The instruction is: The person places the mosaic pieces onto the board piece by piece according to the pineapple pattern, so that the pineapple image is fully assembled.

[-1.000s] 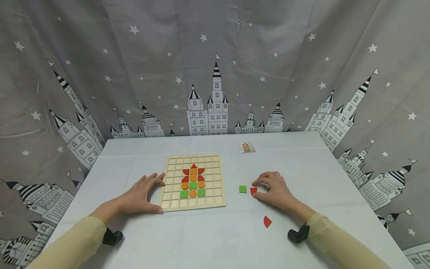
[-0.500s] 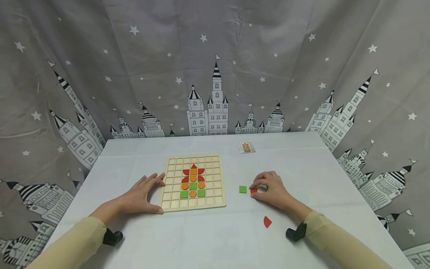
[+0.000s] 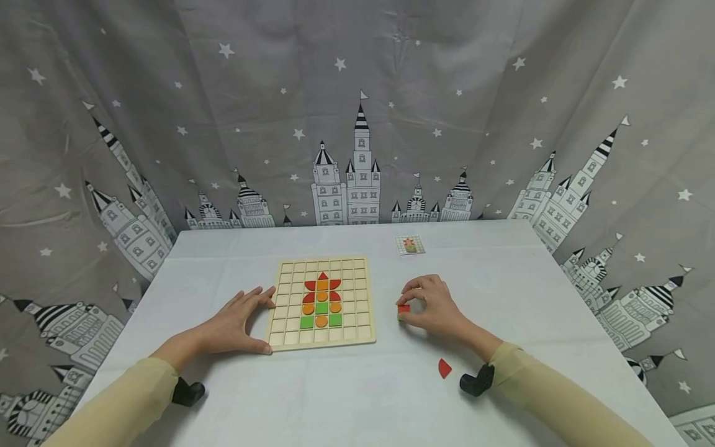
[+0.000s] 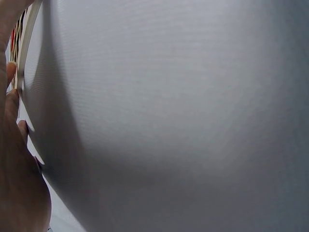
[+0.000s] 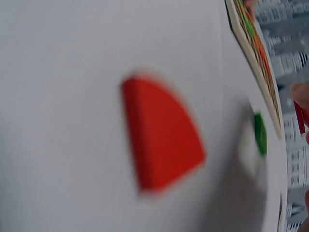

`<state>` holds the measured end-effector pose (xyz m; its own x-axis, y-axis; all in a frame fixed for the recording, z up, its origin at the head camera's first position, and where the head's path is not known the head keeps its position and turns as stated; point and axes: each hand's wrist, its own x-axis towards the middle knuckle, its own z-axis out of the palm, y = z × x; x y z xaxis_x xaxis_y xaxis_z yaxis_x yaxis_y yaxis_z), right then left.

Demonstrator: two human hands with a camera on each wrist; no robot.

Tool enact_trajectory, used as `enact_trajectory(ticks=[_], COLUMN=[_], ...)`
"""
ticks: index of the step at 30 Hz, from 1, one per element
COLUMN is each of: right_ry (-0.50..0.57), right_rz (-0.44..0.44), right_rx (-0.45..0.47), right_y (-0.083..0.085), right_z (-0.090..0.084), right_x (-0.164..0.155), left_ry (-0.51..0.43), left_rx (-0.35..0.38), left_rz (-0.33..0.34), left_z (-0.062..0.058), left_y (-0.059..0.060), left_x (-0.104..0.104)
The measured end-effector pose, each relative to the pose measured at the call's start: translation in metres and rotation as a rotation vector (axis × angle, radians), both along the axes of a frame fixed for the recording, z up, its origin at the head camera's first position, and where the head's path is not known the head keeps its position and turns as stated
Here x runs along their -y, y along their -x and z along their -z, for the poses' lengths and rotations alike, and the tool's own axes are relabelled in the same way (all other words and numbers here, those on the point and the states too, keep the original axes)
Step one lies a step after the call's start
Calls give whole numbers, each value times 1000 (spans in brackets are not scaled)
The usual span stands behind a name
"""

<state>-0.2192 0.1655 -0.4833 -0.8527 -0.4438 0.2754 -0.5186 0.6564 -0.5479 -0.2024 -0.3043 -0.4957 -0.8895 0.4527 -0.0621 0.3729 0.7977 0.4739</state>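
Note:
A wooden grid board (image 3: 357, 298) lies on the table, with red, orange and green pieces set in its middle. My left hand (image 3: 231, 326) rests at the board's left edge, thumb at the lower corner and fingers spread further up. Between thumb and fingertips my right hand (image 3: 436, 304) pinches a red piece (image 3: 403, 308), also visible at the edge of the right wrist view. Right behind it, largely covered in the head view, lies a green square tile (image 5: 260, 134). A red quarter-circle piece (image 3: 444, 368) lies nearer the front, large in the right wrist view.
A small pattern card (image 3: 410, 244) lies at the back of the white table (image 3: 335, 397). Behind the table hangs a grey curtain (image 3: 251, 93) printed with castles and stars.
My right hand has taken the red piece and lifted it leftward, over the green tile. The left hand and the board have stayed in place.

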Motion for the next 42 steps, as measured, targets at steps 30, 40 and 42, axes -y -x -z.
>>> enact_trajectory(ticks=[30, 40, 42], right_ry=[-103, -110, -93], right_rz=[-173, -170, -170], right_rx=[-65, -16, -4], right_y=[-18, -18, -17], right_z=[18, 9, 3], right_x=[127, 121, 117], left_ry=[1, 14, 16], left_rx=[-11, -1, 5], left_rz=[2, -8, -14], left_z=[-3, 0, 0], left_y=[-1, -1, -1], left_x=[-1, 0, 0])
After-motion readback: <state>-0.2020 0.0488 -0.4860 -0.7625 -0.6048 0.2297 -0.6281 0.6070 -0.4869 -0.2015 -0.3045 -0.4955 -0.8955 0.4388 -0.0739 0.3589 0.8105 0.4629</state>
